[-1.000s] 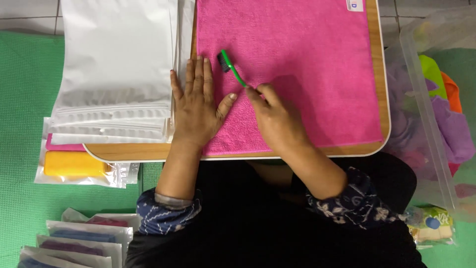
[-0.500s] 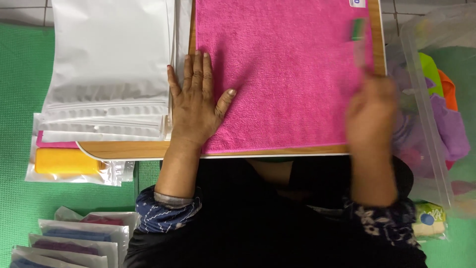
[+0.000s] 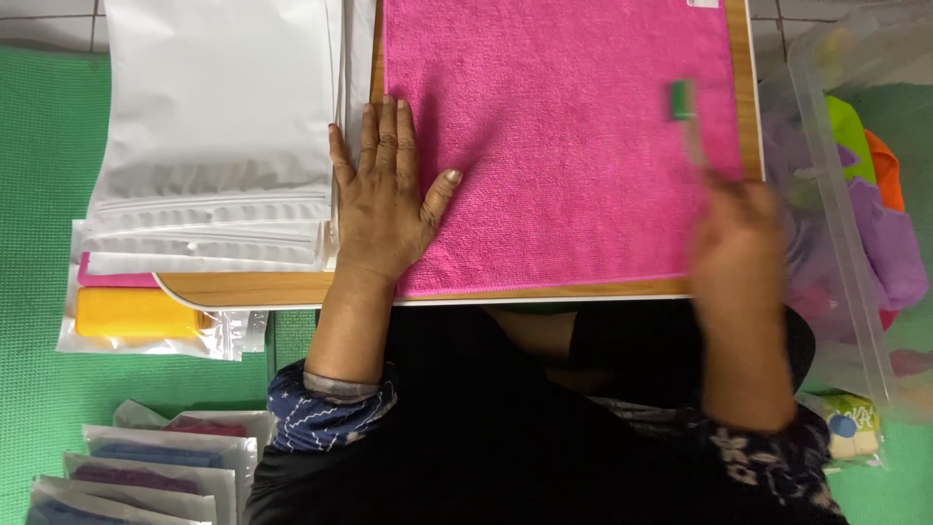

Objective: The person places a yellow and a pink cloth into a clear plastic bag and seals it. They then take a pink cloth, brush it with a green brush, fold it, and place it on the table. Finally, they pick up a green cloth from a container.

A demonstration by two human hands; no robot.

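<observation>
- My left hand [image 3: 389, 199] lies flat on the pink cloth [image 3: 564, 146], fingers apart and spread, pinning its 9 o'clock edge to the desk [image 3: 253, 288]. Same spot as a second ago; it has not moved.
- My right hand [image 3: 739, 258] has swept from the cloth's middle out to the 3 o'clock edge. It is blurred with motion.
- The green-headed brush [image 3: 682, 102] went with it: a second ago beside my left thumb, now standing over the cloth's right margin. My right fingers look clamped on its handle, though blur hides the grip itself.
- Reading of it: one stroke across the cloth is done, left to right.
- Clear plastic bin [image 3: 846, 253] of coloured cloths sits at 3 o'clock; white zip pouches [image 3: 219, 126] at 9 o'clock; bagged cloths [image 3: 146, 457] at 7 o'clock on the green mat [image 3: 39, 194].
</observation>
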